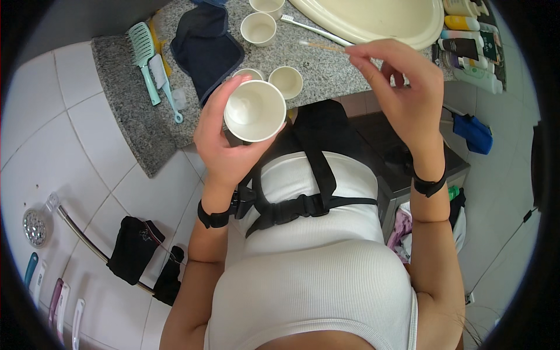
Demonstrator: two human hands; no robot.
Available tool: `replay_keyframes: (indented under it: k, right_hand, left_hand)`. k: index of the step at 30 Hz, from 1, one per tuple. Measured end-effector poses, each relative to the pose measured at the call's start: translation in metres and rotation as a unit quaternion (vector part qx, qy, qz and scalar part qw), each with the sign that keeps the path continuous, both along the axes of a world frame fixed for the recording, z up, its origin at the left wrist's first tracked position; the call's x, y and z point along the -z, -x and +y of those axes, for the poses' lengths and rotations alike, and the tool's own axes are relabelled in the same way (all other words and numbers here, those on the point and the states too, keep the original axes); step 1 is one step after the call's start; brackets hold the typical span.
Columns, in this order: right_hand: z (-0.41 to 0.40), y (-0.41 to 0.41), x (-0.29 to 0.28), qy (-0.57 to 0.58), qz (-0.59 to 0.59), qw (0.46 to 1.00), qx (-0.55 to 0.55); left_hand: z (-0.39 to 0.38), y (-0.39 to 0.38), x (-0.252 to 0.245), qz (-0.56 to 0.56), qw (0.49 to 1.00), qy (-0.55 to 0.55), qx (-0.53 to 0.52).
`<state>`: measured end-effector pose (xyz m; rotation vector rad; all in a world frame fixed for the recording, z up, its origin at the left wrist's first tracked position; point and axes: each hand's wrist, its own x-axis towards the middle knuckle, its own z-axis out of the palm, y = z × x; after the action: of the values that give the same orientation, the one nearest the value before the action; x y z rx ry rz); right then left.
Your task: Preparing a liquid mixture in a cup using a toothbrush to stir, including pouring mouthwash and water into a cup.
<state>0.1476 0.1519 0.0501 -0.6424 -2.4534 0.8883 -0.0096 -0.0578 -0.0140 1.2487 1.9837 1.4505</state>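
Note:
My left hand [232,135] is wrapped around a white paper cup [256,111], its open mouth facing the camera. Between the thumb and forefinger of my right hand [400,78] is a cotton swab [326,46], its white tip pointing left over the granite counter. Two more paper cups, one upright [285,82] and one partly hidden [250,75], stand just beyond the held cup. Farther back are another paper cup [258,29] and one cut by the picture's edge [267,6]. A white toothbrush [317,32] lies beyond the swab, near the basin.
A cream washbasin [372,19] is set in the granite counter [131,105]. Dark folded cloth [205,48], a mint hairbrush [142,46] and a cleaning brush [162,78] lie at left. Several bottles and tubes [468,48] crowd the right end. A shower head [35,227] hangs at lower left.

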Motion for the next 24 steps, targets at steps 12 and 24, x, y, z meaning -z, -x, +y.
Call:
replay_keyframes:
  k: [12,24]
  right_hand:
    - [-0.058,0.035,0.002,-0.195,-0.064,0.955,-0.214]
    - [-0.089,0.045,0.012,-0.185,-0.161,0.946,-0.211]
  left_hand:
    - [0.006,-0.008,-0.008,0.054,0.998,-0.004,-0.019]
    - [0.006,-0.018,-0.009,0.139,0.990,-0.020,0.022]
